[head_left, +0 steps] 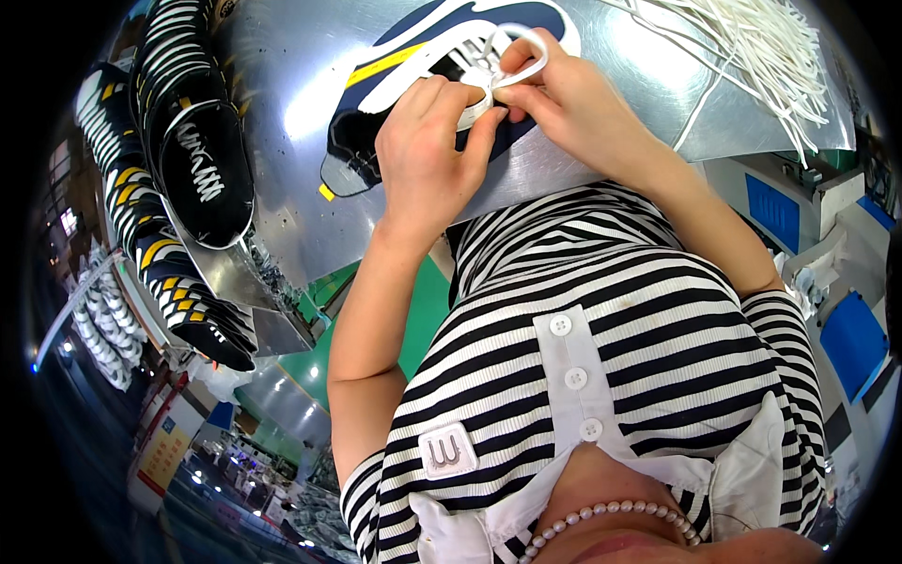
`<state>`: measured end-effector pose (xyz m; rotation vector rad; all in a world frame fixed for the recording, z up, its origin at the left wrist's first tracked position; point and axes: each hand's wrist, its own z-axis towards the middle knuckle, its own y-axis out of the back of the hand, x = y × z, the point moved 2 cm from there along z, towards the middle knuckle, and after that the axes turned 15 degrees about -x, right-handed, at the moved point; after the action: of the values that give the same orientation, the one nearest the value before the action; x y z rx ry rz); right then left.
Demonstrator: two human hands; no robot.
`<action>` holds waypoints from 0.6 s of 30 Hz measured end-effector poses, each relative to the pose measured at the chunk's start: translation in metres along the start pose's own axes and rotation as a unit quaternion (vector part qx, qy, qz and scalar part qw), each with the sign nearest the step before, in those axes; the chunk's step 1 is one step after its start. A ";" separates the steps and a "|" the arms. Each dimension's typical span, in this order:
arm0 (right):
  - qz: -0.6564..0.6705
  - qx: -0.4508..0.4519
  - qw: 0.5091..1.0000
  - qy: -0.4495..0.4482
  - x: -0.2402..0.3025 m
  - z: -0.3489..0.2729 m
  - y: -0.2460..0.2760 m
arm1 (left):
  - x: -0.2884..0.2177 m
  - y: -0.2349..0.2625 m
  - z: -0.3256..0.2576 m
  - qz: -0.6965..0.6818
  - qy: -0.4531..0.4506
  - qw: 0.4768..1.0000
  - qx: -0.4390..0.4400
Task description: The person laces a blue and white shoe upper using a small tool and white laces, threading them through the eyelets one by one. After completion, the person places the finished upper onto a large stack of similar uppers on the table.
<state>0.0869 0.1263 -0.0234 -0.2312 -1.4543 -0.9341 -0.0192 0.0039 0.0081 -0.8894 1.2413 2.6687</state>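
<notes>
- white lace [522, 32]: it sits right at my fingertips, over the throat of the shoe, its strands meeting between my two hands; a larger loop stands up toward my right hand, a smaller one hangs below my left fingertips.
- navy shoe [409, 75]: it lies under the lace and under both my hands, its long axis running aslant, the heel toward me and to my left, the toe away and to my right.
- left hand [427, 150]: i have thumb and forefinger closed on the lace near the crossing, over the near side of the shoe's opening; the other fingers are curled in.
- right hand [573, 108]: i am pinching the larger loop between thumb and forefinger, coming in from the toe side; this hand is the nearer to that loop. exactly how the strands cross, i cannot tell.
- metal tabletop [291, 169]: it bears the shoe and shines around it.
- bundle of white laces [742, 56]: loose, beyond my right forearm, well apart from the shoe.
- black shoe [202, 174]: to my left, its opening turned up, white zigzag lacing inside; a row of striped shoes [141, 202] runs beside it.
</notes>
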 end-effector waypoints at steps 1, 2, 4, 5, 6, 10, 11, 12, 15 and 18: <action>-0.006 0.019 1.000 -0.006 0.001 0.004 0.008 | -0.001 0.002 0.001 0.015 -0.017 1.000 -0.014; -0.033 0.029 0.999 0.020 -0.001 0.002 0.021 | -0.003 0.005 -0.001 0.036 -0.030 0.999 -0.022; -0.083 0.049 0.992 0.077 -0.003 -0.005 0.052 | -0.005 0.011 -0.005 0.086 -0.054 0.994 -0.040; -0.143 0.014 0.990 0.001 -0.001 0.004 0.070 | 0.000 0.014 -0.009 0.096 -0.061 0.992 -0.051; -0.208 -0.025 0.974 -0.083 0.001 0.010 0.087 | 0.000 0.014 -0.010 0.090 -0.076 0.991 -0.057; 0.003 0.077 0.982 0.174 0.054 0.024 0.040 | -0.006 0.009 -0.013 0.084 -0.125 0.986 -0.069; -0.091 0.076 0.964 0.239 0.048 0.025 0.024 | -0.007 0.012 -0.014 0.094 -0.127 0.985 -0.073; -0.185 0.073 0.933 0.300 0.042 0.026 0.010 | -0.007 0.013 -0.015 0.104 -0.128 0.983 -0.078; -0.256 0.083 0.929 0.253 0.036 0.026 0.008 | -0.003 0.011 -0.018 0.111 -0.141 0.981 -0.078; -0.153 0.114 0.966 0.174 0.031 0.037 0.001 | -0.003 0.011 -0.020 0.091 -0.130 0.985 -0.065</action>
<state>0.0556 0.1384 0.0106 0.3246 -1.2723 -0.9863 -0.0102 -0.0173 0.0076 -0.4373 1.1486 2.9178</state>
